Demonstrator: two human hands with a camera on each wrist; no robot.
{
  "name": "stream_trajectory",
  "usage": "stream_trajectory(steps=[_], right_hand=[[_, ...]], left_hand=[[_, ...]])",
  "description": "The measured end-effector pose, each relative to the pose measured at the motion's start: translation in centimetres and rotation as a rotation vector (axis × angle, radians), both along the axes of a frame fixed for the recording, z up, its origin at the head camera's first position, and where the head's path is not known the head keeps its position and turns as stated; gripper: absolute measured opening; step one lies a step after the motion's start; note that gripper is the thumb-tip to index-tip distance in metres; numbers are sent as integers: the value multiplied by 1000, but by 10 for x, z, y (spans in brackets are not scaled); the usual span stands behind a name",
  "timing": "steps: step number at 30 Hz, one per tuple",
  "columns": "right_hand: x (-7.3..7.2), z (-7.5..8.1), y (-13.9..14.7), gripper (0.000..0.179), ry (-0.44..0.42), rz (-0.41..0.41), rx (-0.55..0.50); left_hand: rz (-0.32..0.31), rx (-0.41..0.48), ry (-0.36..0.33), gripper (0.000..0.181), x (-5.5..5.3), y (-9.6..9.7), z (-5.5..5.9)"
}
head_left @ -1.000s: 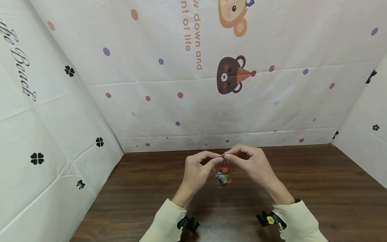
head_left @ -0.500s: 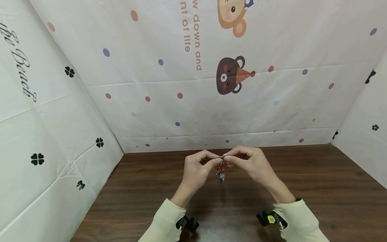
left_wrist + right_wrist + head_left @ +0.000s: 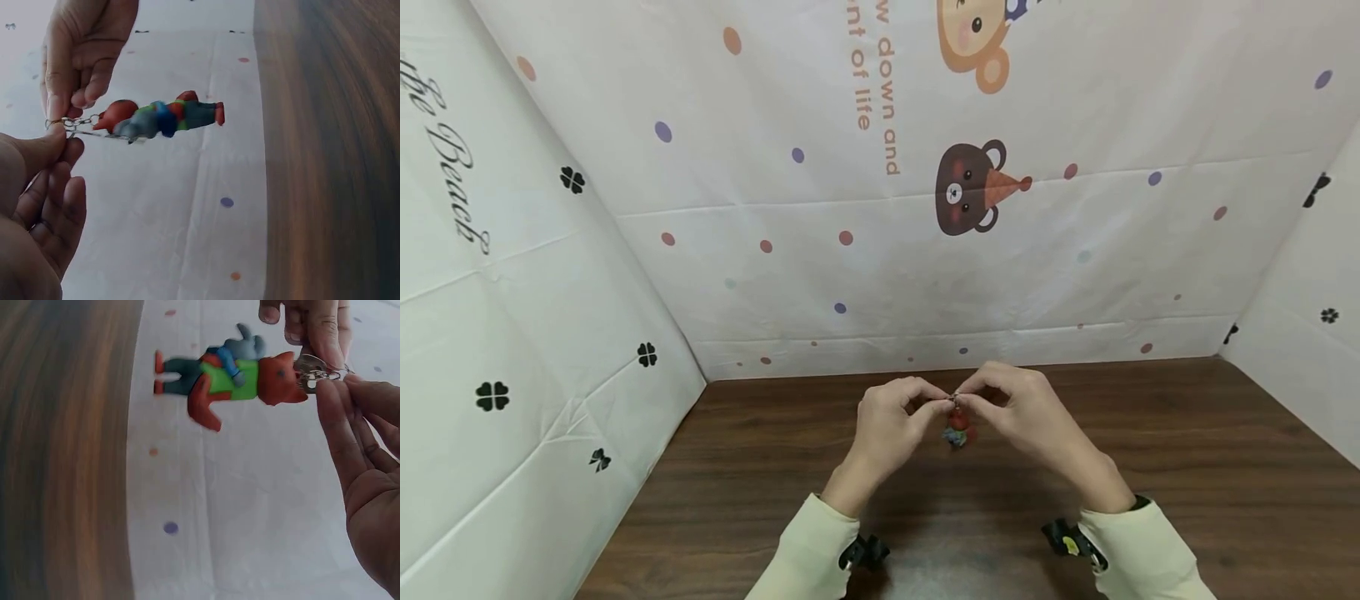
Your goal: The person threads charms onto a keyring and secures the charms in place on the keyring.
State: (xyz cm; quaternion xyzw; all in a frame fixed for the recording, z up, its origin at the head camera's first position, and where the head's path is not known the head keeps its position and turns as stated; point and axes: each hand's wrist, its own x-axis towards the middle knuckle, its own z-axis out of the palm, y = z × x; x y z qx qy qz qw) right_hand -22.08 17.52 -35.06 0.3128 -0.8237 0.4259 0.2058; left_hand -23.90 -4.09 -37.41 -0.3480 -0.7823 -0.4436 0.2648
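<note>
Over the table, my left hand [image 3: 886, 427] and right hand [image 3: 1026, 417] meet at the fingertips. Thumbs and index fingers of both pinch the metal ring [image 3: 340, 372] of a keychain. From its short chain [image 3: 78, 120] hangs a small fox figure [image 3: 231, 381] with a red-orange head and tail, green vest and dark trousers. A little grey figure [image 3: 137, 124] in blue clings to its front. Beside the chain hangs a thin flat shiny metal piece [image 3: 100, 134], its far end partly behind the figure. Fingertips cover part of the ring.
A dark wood-grain table [image 3: 760, 483] lies beneath the hands. White printed cloth walls stand at the back [image 3: 895, 275], the left [image 3: 550, 333] and the right [image 3: 1300, 358]. Black camera straps [image 3: 865, 552] sit on both wrists at the pale sleeves.
The hanging figure has swung and turned, sideways half a second ago and facing differently now. Both hands keep their pinch on the ring and have sunk slightly; the right fingers have shifted a little.
</note>
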Motion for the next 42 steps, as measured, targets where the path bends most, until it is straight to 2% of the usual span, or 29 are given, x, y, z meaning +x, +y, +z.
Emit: stream_trajectory(steps=[5, 7, 9, 12, 15, 17, 19, 21, 27, 29, 31, 34, 37, 40, 42], right_hand=[[-1, -6, 0, 8, -190, 60, -204], [-1, -6, 0, 7, -201, 58, -215], [0, -5, 0, 7, -185, 44, -177], [1, -1, -1, 11, -102, 12, -60], [1, 1, -1, 16, 0, -1, 49], [0, 1, -2, 18, 48, -4, 89], [-1, -1, -2, 18, 54, -11, 92], [-2, -3, -2, 17, 9, -15, 51], [-5, -6, -1, 8, -200, 49, -180], [-4, -6, 0, 6, -223, 42, -196], [-4, -5, 0, 6, -207, 10, -157], [-2, -3, 1, 9, -141, -33, -47], [0, 0, 1, 12, -57, -34, 45], [1, 1, 1, 14, -13, -20, 75], [1, 1, 0, 15, -23, -22, 54]], left_hand=[[-122, 203, -159, 2, 2, 0, 0], [-151, 236, -230, 3, 2, 0, 0], [-148, 217, -251, 6, 2, 0, 0], [-112, 123, -205, 9, 2, -1, 1], [-21, -17, -73, 9, 1, -2, 2], [32, -87, -13, 8, 1, -2, 3], [65, -121, 19, 7, 0, -3, 2], [51, -83, -6, 6, 0, -2, 2], [-61, 167, -168, 6, -2, 0, -3], [-74, 207, -214, 6, -1, 2, -3], [-74, 207, -241, 6, 0, 3, -4], [-57, 135, -214, 6, 1, 3, -4], [-18, 20, -124, 7, 2, 3, -3], [10, -46, -47, 7, 2, 3, -2], [-2, -27, -41, 7, 2, 3, -2]])
